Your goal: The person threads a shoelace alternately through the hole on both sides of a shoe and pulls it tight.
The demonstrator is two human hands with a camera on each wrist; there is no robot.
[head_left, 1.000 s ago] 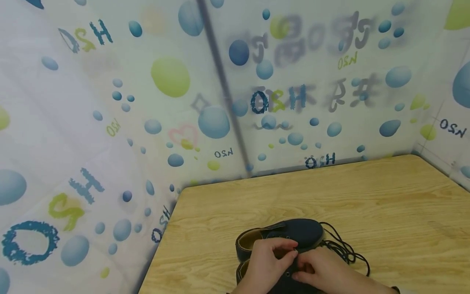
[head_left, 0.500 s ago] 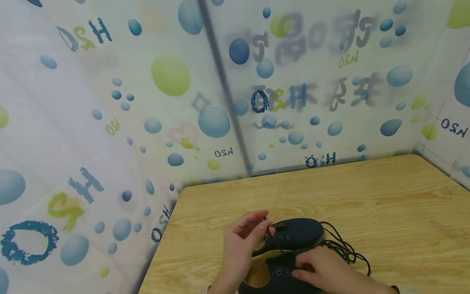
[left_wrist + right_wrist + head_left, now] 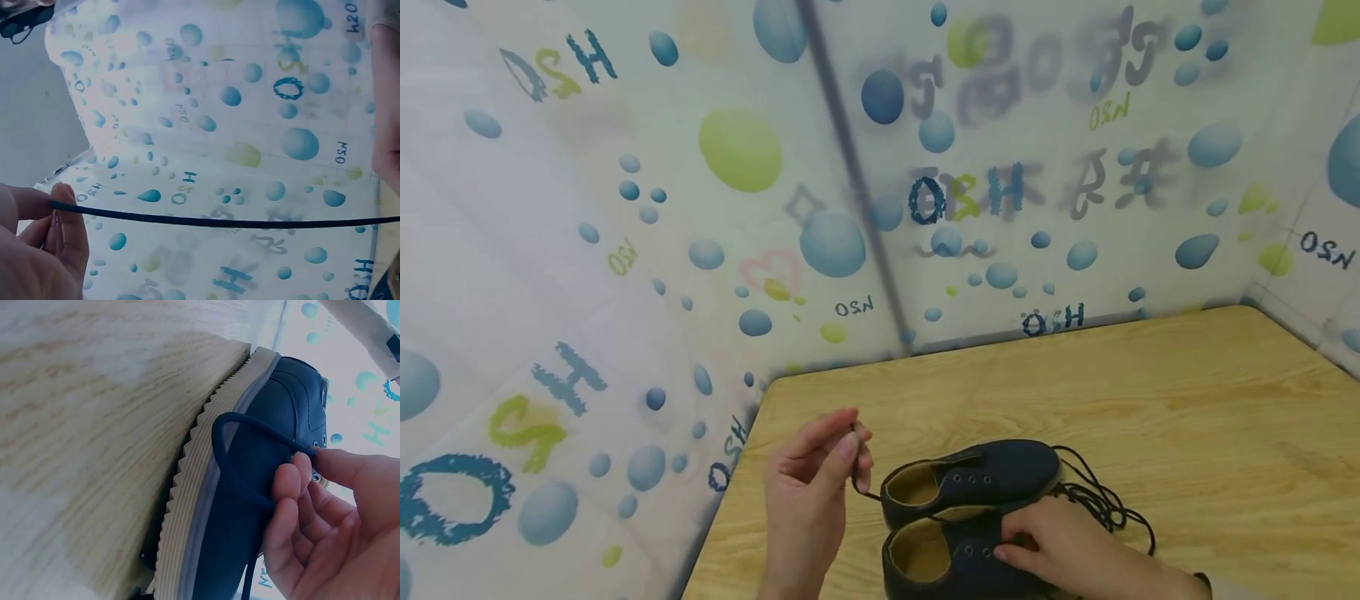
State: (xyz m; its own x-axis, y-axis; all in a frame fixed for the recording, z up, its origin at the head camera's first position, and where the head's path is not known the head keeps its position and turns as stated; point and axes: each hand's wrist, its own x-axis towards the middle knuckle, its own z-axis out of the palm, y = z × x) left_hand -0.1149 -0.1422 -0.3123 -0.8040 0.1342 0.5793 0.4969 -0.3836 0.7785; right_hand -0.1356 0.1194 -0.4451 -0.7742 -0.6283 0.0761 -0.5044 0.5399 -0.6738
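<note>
Two dark navy lace-up shoes stand side by side on the wooden table, a far shoe (image 3: 1018, 468) and a near shoe (image 3: 981, 577). My left hand (image 3: 808, 492), raised left of the shoes, pinches a black shoelace (image 3: 225, 222) that stretches taut across the left wrist view. At the near shoe's eyelets, my right hand (image 3: 1067, 537) pinches lace between thumb and fingers. The right wrist view shows a loop of lace (image 3: 217, 447) hanging over the shoe's side, above its ridged pale sole (image 3: 194, 462). My right fingers hide part of the near shoe's front.
A loose bundle of black laces (image 3: 1093, 504) lies on the table (image 3: 1195, 417) beyond the toes, right of the far shoe. Bubble-printed curtains (image 3: 752, 242) enclose the table at the back and sides.
My left hand has moved from beside my right hand at the near shoe out to the left, drawing the shoelace with it. My right hand has stayed at the near shoe.
</note>
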